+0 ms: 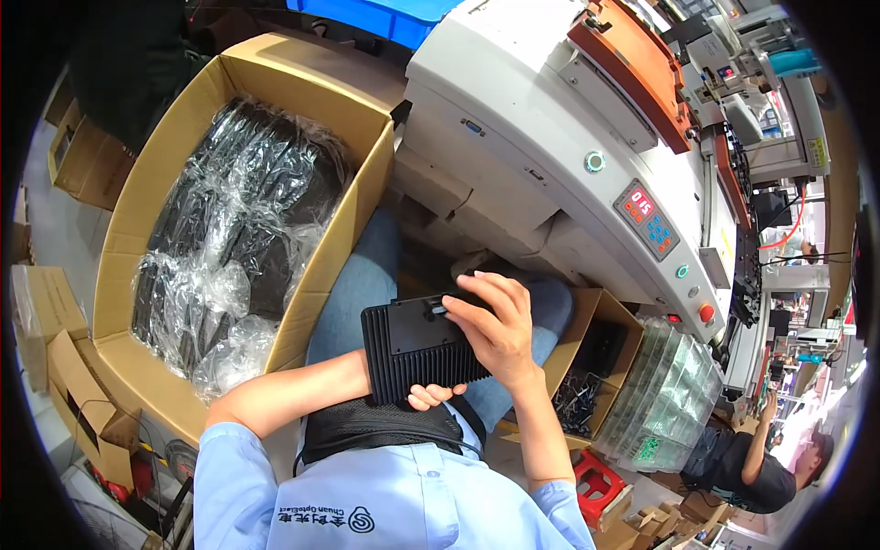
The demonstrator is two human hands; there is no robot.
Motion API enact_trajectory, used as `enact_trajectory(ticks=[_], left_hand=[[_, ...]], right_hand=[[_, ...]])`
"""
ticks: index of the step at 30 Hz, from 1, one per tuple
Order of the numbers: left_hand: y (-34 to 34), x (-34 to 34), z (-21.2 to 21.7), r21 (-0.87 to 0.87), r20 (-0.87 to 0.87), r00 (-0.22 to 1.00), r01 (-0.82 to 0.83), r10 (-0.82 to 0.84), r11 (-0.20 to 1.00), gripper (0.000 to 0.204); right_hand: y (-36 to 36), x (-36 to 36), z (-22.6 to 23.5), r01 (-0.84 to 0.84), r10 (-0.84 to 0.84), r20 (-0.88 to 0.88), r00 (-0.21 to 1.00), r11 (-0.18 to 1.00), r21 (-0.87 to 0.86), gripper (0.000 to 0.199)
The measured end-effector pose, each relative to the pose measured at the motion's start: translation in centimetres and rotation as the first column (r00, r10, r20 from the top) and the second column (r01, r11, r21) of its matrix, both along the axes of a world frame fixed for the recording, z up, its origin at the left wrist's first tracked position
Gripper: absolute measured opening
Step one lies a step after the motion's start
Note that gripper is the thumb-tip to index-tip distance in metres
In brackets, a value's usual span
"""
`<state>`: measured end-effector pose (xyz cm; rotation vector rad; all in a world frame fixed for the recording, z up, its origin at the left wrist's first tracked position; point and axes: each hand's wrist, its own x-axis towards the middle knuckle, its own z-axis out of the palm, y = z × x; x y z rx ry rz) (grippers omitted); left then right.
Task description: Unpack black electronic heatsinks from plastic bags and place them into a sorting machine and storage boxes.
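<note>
A black finned metal housing [414, 341], with a flat plate along its upper side, lies tilted over my lap. My left hand [434, 396] is closed around it from beneath; its fingertips curl over the lower finned edge, and the rest of the hand is hidden behind the housing. At the housing's upper right my right hand [500, 332] pinches with thumb and forefinger at a small grey part [439, 310]. That part sits against the plate and is too small to name surely. The other right fingers are raised and bent.
At left stands a large open cardboard box [367, 197] with plastic-wrapped black items. Ahead is a white machine [513, 110] with buttons and a display. A smaller carton [616, 316] of loose parts, clear plastic trays [674, 390] and a red stool [596, 486] stand right. Another person [756, 463] works far right.
</note>
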<state>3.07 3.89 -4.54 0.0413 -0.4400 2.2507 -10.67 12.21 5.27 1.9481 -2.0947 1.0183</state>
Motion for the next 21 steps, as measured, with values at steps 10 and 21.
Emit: enact_trajectory(ticks=[10,21], left_hand=[[1.3,0.0,-2.5,-0.127,-0.072,0.997,-0.018,0.009,0.992,0.066],[-3.6,-2.5,3.5,-0.778,-0.075,0.954,-0.238,0.290,0.581,0.065]], right_hand=[[1.3,-1.6,2.2,-0.168,-0.087,0.540,0.837,0.899,0.405,0.021],[6.4,-2.7,0.4,0.366,-0.290,0.929,0.232,0.911,0.192,0.019]])
